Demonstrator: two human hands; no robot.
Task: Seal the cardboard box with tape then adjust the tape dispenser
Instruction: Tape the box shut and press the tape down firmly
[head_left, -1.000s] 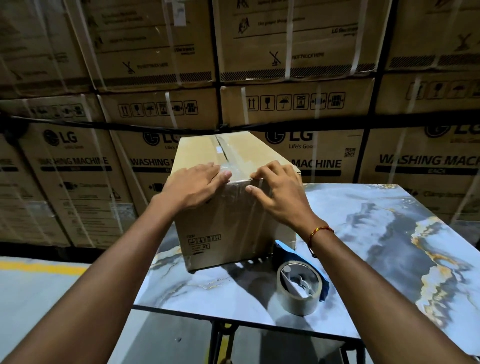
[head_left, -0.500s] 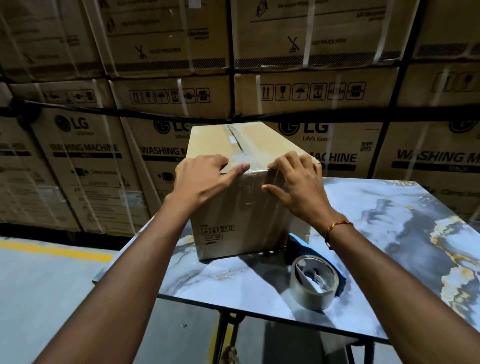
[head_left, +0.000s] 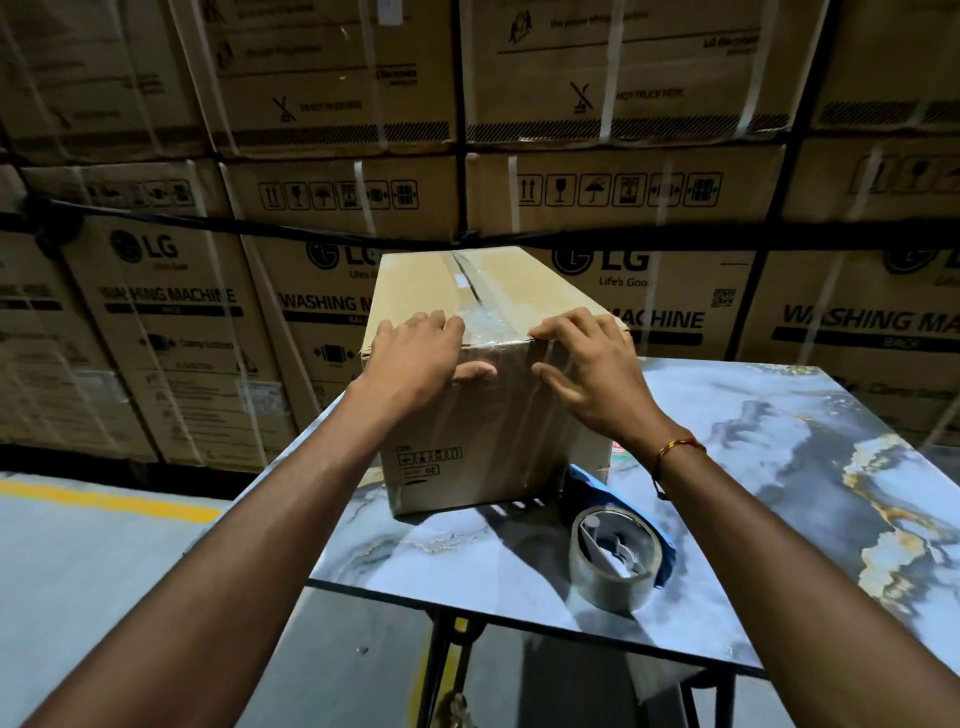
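hands on near top edge of the brown cardboard box (head_left: 498, 426), which stands on the blue-grey marbled tabletop (head_left: 779, 467) with its long axis pointing away from the person. clear shiny tape strip (head_left: 480, 312) runs along the centre seam of the top face and folds over the near edge, down the front face.

left hand (head_left: 421, 358): fingers spread and lying flat on the top face just left of the tape, thumb wrapped down onto the front face. not gripping anything; palm-down pressure only. right hand (head_left: 587, 364): fingers curled over the edge just right of the tape, thumb out against the front face, also closed on nothing. the tape fold lies between the two hands. judgement: the hands flank the fold to rub the tape down and bond it where it turns the corner, while the weight of both keeps the box from sliding.

blue-handled tape dispenser with grey tape roll (head_left: 618, 561) lies on the tabletop near the front right corner of the box, below the right wrist, apart from both hands. roll faces up, blue frame beneath and behind it.

judgement: sealing looks close to done; dispenser adjustment not yet begun. right hand is the nearer one for that pickup.

background: wall of stacked strapped appliance cartons (head_left: 623, 208).
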